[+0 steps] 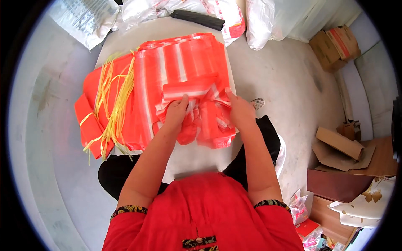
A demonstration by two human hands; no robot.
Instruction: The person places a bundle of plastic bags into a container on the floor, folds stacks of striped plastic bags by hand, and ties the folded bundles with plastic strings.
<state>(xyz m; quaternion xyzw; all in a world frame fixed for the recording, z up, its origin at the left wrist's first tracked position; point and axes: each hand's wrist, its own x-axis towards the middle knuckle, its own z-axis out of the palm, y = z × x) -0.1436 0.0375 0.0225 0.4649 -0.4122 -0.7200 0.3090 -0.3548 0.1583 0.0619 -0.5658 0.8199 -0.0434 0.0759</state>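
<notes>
A stack of red-and-white striped woven bags (161, 62) lies flat on the table in front of me. On top of it, close to my body, one striped bag (205, 119) is gathered and crumpled between my hands. My left hand (177, 112) is closed on the left side of this bag, thumb on top of a folded band. My right hand (241, 110) pinches its right edge near the table's side. Yellow ties (119, 92) hang in a loose bundle across the left part of the stack. Parts of my fingers are hidden in the folds.
The pale table (184, 161) reaches toward my lap. A black roll (198, 19) lies at its far end, with white sacks (146, 12) behind. Rolled red material (90, 121) is at the left. Cardboard boxes (335, 47) stand on the floor at right, and an opened carton (341, 148) sits nearer.
</notes>
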